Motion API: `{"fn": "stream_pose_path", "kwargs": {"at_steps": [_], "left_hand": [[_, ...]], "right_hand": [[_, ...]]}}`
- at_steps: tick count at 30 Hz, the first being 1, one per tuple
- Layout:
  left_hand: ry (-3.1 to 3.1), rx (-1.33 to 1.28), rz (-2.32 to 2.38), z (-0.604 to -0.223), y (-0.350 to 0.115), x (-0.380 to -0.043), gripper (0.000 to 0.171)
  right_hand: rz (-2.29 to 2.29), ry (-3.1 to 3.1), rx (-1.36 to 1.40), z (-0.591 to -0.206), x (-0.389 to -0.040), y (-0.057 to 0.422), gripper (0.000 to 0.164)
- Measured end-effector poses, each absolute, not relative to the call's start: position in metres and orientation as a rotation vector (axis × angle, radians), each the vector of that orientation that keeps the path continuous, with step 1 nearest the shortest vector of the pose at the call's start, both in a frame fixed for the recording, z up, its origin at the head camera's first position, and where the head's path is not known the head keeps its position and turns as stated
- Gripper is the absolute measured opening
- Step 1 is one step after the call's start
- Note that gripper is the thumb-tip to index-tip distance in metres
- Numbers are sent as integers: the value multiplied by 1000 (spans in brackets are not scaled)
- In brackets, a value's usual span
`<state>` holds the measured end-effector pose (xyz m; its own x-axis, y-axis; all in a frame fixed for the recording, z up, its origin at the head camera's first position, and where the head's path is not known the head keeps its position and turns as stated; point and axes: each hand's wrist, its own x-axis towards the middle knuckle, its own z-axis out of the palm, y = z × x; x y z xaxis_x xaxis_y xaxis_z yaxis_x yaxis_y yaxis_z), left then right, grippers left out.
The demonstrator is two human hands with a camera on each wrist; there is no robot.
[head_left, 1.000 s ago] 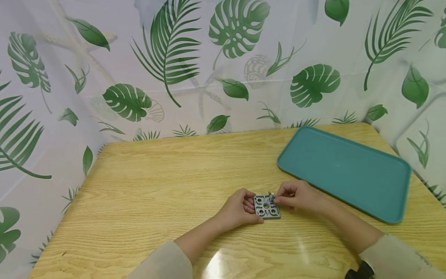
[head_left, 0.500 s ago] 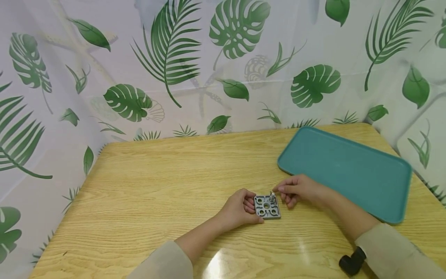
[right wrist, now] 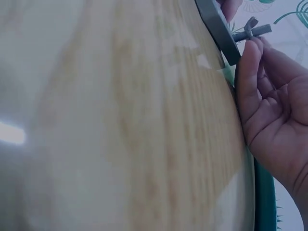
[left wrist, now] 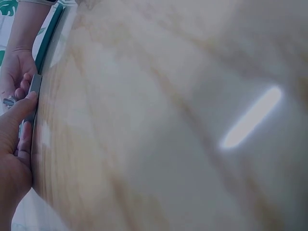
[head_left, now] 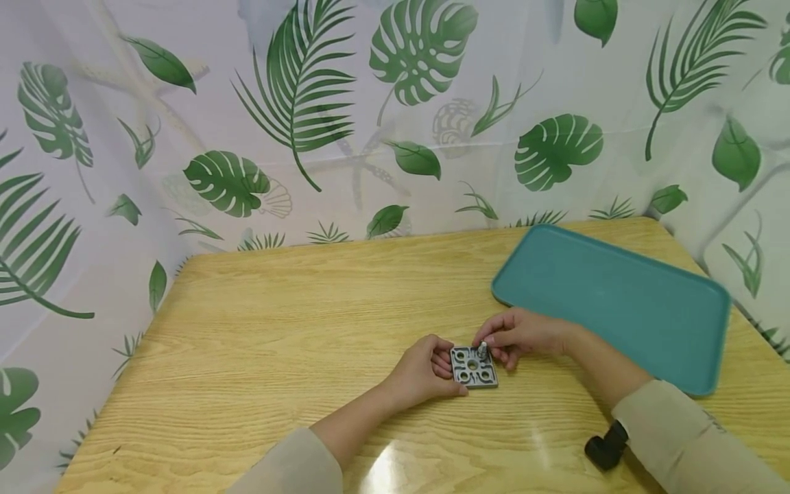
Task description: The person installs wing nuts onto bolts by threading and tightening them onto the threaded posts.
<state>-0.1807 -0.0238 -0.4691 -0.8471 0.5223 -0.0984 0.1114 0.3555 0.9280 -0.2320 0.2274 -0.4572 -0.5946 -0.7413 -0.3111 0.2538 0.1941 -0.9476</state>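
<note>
The right hand (head_left: pixel 521 334) has a narrow grip: thumb and index fingertip close from either side on the wing nut (right wrist: pixel 249 27) of a small bolt (right wrist: pixel 263 30), and the other fingers fold below. The bolt's long axis stands roughly square to the face of the metal plate (head_left: pixel 472 368), its free end projecting beyond the wing nut. This is the governing relation: the bolt and nut lie at the right fingertips, to that hand's left, and any turn would be about the bolt's axis. The right hand is the nearer of the two to the bolt, which occupies the plate's far right corner. The left hand (head_left: pixel 422 370) holds the plate from the opposite side, fingers curled at its left edge and thumb along the near edge. The plate lies between the hands, with a central hole and three further corner holes visible; whether its underside touches the desk (head_left: pixel 296 322) cannot be told. Beyond the right hand, toward the far right of the desk, lies a teal tray (head_left: pixel 607 302), set obliquely. A black device (head_left: pixel 607 446) shows at the right sleeve (head_left: pixel 669 429). A leaf-printed cloth (head_left: pixel 345 68) rises behind the desk.
</note>
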Motion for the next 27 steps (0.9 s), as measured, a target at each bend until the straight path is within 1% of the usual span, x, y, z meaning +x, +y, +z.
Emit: {"fn": "stream_pose_path", "kwargs": {"at_steps": [6,11,15,19,24,27], "left_hand": [[2254,555,1489,-470,-25,-182,64],[2235,553,1505,-469,-25,-182,63],[2232,553,1501,-469,-25,-182,64],[2242,547,1495,-469,-25,-182,64],[2235,544,1514,-470,-24,-182,63],[2232,550,1513,-470,-24,-181,64]], "right_hand": [[-1558,1864,-500,-461,-225,226,26],[-1660,2087,-479,-466,-208,225,25],[-1690,2245,-447,-467,-193,223,22],[-1654,2364,-422,-467,-186,219,18],[-1611,2423,-492,-468,-183,217,12],[-1601,2394,-531,-467,-182,217,11]]}}
